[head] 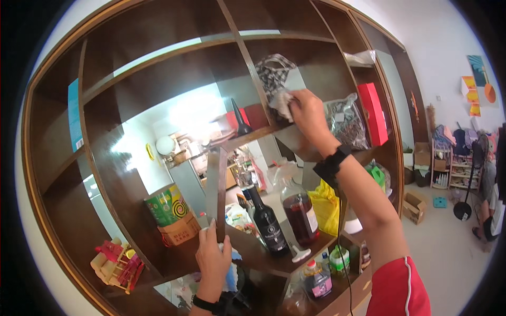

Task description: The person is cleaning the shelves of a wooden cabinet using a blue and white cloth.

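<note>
My right hand [308, 112] pinches a crumpled whitish cloth [283, 106] at a shelf of the dark wooden cabinet [158, 63]. Behind the cloth lies a black-and-white checked fabric item [274, 73]. To the right of that hand is a clear plastic bag [346, 124] with dark contents. Lower down, my left hand [213, 254] grips the lower end of an upright wooden divider [222, 193], with thumb and fingers on either side. Just behind its wrist is something blue and white [232, 276], partly hidden. A dark wine bottle [270, 225] stands to its right.
A large jar of red liquid [299, 217], a white-handled corkscrew [301, 252] and a yellow bag [326, 207] share the middle shelf. Left are a green tin [168, 207] on a carton [180, 229] and a miniature chair [116, 262]. A dark cable [344, 260] hangs in front. Far right, a person [488, 213] is partly visible.
</note>
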### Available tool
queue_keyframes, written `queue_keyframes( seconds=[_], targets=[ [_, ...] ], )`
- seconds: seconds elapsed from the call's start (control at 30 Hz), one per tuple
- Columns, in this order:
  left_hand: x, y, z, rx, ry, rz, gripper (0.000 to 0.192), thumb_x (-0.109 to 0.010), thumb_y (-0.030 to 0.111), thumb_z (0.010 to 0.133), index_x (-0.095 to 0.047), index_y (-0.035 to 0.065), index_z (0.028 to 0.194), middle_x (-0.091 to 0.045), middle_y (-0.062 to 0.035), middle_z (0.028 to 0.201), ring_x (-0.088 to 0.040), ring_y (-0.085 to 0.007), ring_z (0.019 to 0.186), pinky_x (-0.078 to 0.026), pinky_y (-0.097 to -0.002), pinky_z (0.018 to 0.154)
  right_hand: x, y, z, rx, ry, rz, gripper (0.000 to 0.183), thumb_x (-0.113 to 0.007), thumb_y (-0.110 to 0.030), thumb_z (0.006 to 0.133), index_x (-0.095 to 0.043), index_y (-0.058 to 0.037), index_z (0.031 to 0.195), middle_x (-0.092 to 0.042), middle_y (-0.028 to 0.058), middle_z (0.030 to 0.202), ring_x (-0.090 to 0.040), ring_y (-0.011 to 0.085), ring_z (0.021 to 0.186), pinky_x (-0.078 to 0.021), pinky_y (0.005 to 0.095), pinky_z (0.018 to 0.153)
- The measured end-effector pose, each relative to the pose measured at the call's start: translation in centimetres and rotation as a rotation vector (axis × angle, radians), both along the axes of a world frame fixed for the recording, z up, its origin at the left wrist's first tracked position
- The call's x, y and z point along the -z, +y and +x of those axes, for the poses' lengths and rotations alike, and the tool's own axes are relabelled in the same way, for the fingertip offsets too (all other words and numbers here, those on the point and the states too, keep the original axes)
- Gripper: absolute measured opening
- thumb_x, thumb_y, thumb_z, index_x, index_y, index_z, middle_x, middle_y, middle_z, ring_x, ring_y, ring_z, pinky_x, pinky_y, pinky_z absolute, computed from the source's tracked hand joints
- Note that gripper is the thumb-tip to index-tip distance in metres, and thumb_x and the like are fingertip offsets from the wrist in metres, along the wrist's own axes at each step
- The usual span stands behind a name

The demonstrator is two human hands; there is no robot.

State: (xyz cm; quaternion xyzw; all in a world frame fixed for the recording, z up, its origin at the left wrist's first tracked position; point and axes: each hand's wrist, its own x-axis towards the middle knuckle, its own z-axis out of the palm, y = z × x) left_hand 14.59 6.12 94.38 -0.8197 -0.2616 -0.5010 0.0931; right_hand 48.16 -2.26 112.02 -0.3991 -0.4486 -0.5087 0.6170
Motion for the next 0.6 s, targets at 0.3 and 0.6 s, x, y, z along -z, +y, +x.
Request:
queue_keyframes(
  seconds=[0.3,0.6],
  targets=[
    [-0.3,-0.9,0.2,0.009,0.000,-0.080,0.052,-0.063,0.019,0.082,-0.049,0.0029,0.129,-0.052,-0.0169,0.110,-0.061,-0.0361,0.092,-0.050,-0.0429,0.074,-19.8,2.2,-3.5,0.273,-0.156,-0.001,0.014,-0.058,-0.003,0.073,-0.067,0.0000,0.083,-0.061,0.0222,0.083,-0.059,0.0406,0.082,-0.0484,0.0455,0.077],
    [-0.1,-0.7,0.1,0.095,-0.054,-0.065,0.047,-0.062,0.013,0.082,-0.050,-0.0017,0.125,-0.053,-0.0178,0.104,-0.059,-0.0372,0.091,-0.049,-0.0433,0.075,-4.2,0.6,-2.5,0.367,-0.270,-0.400,0.016,-0.057,-0.003,0.072,-0.068,-0.0018,0.084,-0.063,0.0219,0.084,-0.061,0.0389,0.083,-0.0495,0.0444,0.074]
  ],
)
